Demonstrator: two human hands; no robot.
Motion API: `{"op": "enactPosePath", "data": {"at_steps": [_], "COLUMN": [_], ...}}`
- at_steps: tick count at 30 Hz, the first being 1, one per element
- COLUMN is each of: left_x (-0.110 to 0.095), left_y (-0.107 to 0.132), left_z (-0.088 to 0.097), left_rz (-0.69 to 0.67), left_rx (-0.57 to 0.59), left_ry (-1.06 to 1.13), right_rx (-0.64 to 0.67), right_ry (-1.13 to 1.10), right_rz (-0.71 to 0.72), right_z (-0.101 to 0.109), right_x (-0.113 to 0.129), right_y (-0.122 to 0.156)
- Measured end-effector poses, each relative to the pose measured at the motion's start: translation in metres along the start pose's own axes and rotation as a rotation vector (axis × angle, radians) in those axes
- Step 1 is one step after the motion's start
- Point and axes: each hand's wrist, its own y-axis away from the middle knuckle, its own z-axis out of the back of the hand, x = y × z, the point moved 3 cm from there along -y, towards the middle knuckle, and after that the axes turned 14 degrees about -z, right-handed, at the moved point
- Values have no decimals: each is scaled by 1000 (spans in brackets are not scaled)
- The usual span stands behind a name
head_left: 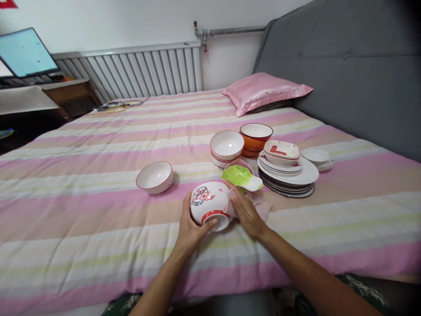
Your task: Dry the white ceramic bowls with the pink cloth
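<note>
At the left, 1 red-rimmed bowl (154, 177) stands alone on the striped bed (82, 237), apart from the hands. Next comes the left hand (192, 224), its fingers curved round the left side of the patterned bowl (213, 201) and its thumb on the foot, gripping it between them. That bowl is tipped over in front of the person, foot turned towards them, mouth away; being round, it shows no long axis. On its right side, the right hand (248, 215) presses a pale pink cloth (263, 209) to the wall, fingers close together, so the bowl lies directly left of the cloth, between the 2 hands and touching both. Beyond them sit stacked bowls (226, 145), a green dish (237, 174), orange bowls (252, 142), then stacked plates (309, 171) and small white dishes (315, 156)
</note>
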Motion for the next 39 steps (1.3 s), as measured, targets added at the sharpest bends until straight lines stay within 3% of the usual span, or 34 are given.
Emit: {"op": "enactPosePath", "data": {"at_steps": [7,15,29,39], "left_x": [0,5,4,3], "left_y": [3,2,-2,-4], "left_z": [-1,1,2,2], "left_rz": [-29,45,181,202], "left_rx": [12,-31,-178,-188], "left_ry": [-71,37,260,233], "right_rx": [37,138,129,58], "right_ry": [22,-85,-132,-50], "right_rz": [-5,-72,-86,-72], "right_z": [2,4,2,-1], "right_x": [-4,0,-4,-3], "right_y": [3,0,-3,-3]}}
